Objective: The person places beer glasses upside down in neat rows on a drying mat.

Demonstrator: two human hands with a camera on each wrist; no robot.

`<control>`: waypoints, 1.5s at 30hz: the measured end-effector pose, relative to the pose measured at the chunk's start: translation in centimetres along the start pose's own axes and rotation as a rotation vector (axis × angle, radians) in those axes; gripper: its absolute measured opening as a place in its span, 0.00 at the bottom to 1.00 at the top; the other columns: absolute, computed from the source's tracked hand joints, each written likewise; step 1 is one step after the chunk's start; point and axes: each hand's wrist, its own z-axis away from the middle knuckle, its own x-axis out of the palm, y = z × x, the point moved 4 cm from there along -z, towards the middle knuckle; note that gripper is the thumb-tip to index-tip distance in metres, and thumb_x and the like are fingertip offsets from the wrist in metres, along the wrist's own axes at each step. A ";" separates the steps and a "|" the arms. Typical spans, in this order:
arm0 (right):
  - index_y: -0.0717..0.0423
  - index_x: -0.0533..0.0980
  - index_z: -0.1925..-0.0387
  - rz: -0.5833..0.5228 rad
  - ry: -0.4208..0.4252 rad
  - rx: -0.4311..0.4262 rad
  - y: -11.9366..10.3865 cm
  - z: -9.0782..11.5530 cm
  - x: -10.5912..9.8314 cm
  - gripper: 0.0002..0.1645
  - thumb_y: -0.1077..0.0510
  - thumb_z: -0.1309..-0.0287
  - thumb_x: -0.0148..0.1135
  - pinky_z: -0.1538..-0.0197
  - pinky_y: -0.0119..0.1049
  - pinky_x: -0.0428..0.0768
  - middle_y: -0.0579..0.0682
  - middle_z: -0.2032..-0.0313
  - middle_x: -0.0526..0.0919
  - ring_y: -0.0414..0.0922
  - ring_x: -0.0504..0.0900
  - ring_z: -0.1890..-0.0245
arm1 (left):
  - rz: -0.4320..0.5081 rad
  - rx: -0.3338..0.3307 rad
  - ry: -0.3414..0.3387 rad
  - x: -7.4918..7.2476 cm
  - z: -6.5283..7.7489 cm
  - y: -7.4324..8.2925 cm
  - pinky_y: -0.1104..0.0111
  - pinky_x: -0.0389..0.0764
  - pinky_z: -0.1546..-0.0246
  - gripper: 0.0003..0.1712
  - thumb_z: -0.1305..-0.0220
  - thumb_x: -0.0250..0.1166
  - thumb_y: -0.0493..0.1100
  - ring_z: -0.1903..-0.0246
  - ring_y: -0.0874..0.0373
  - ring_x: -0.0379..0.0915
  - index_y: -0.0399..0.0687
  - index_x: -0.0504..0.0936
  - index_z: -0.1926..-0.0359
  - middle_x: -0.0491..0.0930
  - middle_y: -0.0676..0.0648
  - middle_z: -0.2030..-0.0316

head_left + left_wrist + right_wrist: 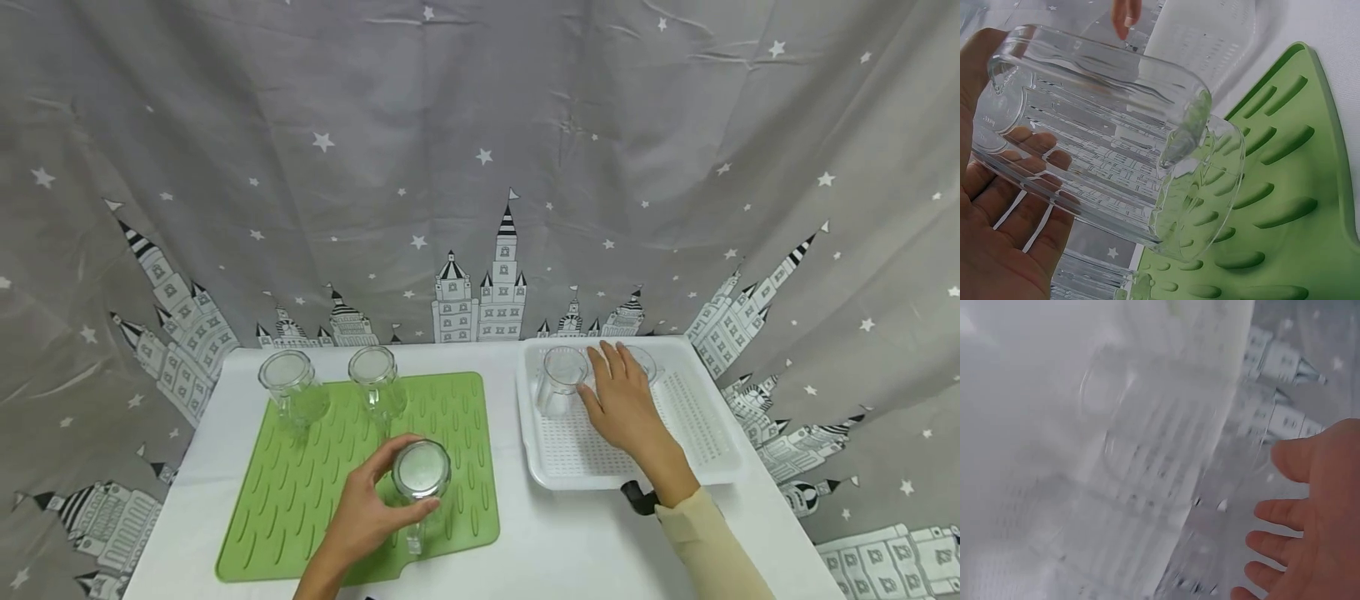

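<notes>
My left hand (366, 510) grips a clear glass mug (422, 473) near its base, thumb on one side and fingers on the other. The mug is upside down, its handle facing me and its rim low over the green ribbed mat (1291, 187). Across the table, my right hand (624, 404) reaches over the white perforated tray (543, 475) with fingers extended and apart. One glass mug (557, 387) stands left of that hand, inside the tray. A second glass (643, 363) is partly hidden behind the fingers. The right wrist view is blurred.
Two more upside-down glass mugs, one at the left (288, 379) and one beside it (375, 379), stand along the mat's back edge. A grey curtain (480, 100) with castles and stars hangs right behind the white table (555, 550).
</notes>
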 end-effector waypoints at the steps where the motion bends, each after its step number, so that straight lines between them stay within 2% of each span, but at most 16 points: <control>1: 0.65 0.59 0.19 0.016 -0.012 0.023 1.0 -0.2 -0.1 0.38 0.50 0.18 0.54 0.17 0.74 0.53 0.70 0.18 0.57 0.70 0.47 0.15 | -0.001 0.000 -0.003 0.0 0.0 0.0 0.26 0.72 0.32 0.46 0.53 0.89 0.45 0.37 0.66 0.81 0.61 0.80 0.32 0.86 0.55 0.38; 6: 0.68 0.55 0.18 0.045 -0.090 0.112 4.5 -1.3 -0.9 0.40 0.49 0.18 0.51 0.18 0.77 0.50 0.74 0.18 0.53 0.76 0.42 0.16 | -0.009 -0.002 -0.007 0.2 0.2 0.1 0.29 0.73 0.32 0.47 0.53 0.90 0.45 0.37 0.66 0.81 0.63 0.79 0.31 0.86 0.56 0.38; 10: 0.68 0.51 0.17 0.063 -0.178 0.170 6.1 -1.9 -0.9 0.44 0.46 0.18 0.50 0.19 0.80 0.50 0.76 0.18 0.50 0.79 0.42 0.17 | -0.019 -0.013 -0.005 0.2 0.3 0.1 0.32 0.76 0.32 0.47 0.53 0.90 0.46 0.38 0.66 0.82 0.65 0.79 0.31 0.87 0.56 0.38; 13: 0.68 0.48 0.16 0.057 -0.225 0.183 6.8 -2.0 -0.5 0.45 0.46 0.18 0.49 0.20 0.81 0.52 0.76 0.18 0.49 0.81 0.45 0.18 | -0.022 -0.024 -0.006 0.1 0.3 0.1 0.33 0.76 0.32 0.47 0.53 0.90 0.47 0.38 0.66 0.82 0.66 0.79 0.31 0.86 0.57 0.38; 22: 0.67 0.45 0.17 0.023 -0.237 0.170 7.5 -1.8 0.5 0.44 0.50 0.18 0.49 0.22 0.80 0.58 0.77 0.19 0.47 0.83 0.47 0.20 | -0.053 -0.032 -0.015 0.1 0.2 0.2 0.43 0.78 0.33 0.47 0.52 0.89 0.49 0.39 0.66 0.82 0.64 0.79 0.31 0.86 0.58 0.39; 30: 0.67 0.46 0.17 0.022 -0.223 0.159 7.4 -1.9 0.7 0.43 0.51 0.19 0.49 0.21 0.80 0.57 0.77 0.19 0.48 0.82 0.46 0.20 | -0.017 -0.056 -0.003 0.4 -0.3 0.1 0.37 0.76 0.30 0.47 0.52 0.89 0.48 0.37 0.61 0.82 0.65 0.78 0.30 0.85 0.56 0.37; 36: 0.68 0.47 0.17 0.030 -0.209 0.142 7.2 -2.0 0.7 0.43 0.52 0.19 0.50 0.20 0.79 0.56 0.77 0.19 0.49 0.83 0.48 0.20 | 0.028 -0.101 -0.003 0.7 -2.6 -0.2 0.45 0.74 0.23 0.49 0.50 0.88 0.45 0.31 0.47 0.79 0.58 0.76 0.27 0.81 0.50 0.32; 38: 0.68 0.47 0.17 0.033 -0.206 0.143 7.2 -2.0 0.7 0.43 0.52 0.19 0.50 0.21 0.80 0.57 0.77 0.19 0.49 0.82 0.48 0.20 | 0.048 -0.097 -0.002 0.9 -3.6 -0.4 0.47 0.73 0.22 0.49 0.49 0.87 0.45 0.30 0.46 0.78 0.55 0.75 0.27 0.80 0.49 0.32; 45: 0.67 0.48 0.17 0.043 -0.215 0.148 6.8 -2.1 0.7 0.43 0.51 0.19 0.51 0.20 0.79 0.58 0.77 0.19 0.50 0.82 0.48 0.20 | 0.070 -0.079 0.030 1.6 -7.2 -1.1 0.53 0.71 0.20 0.47 0.45 0.86 0.44 0.27 0.45 0.75 0.54 0.74 0.27 0.78 0.45 0.30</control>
